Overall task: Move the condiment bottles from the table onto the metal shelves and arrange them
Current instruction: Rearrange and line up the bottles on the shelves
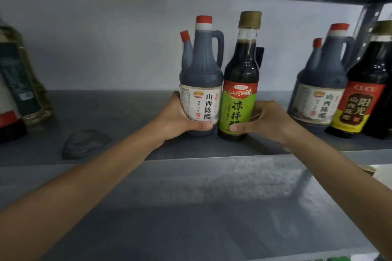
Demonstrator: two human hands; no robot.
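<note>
Your left hand wraps vinegar jug low, right hand green-label vinegar bottle. Prob. heavy, slick: grip at labels, not necks.

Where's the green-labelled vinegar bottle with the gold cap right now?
Head view, centre: the green-labelled dark glass bottle is upright on the grey metal shelf, gripped by the right hand, close beside the white-labelled red-capped jug in the left hand.
</note>
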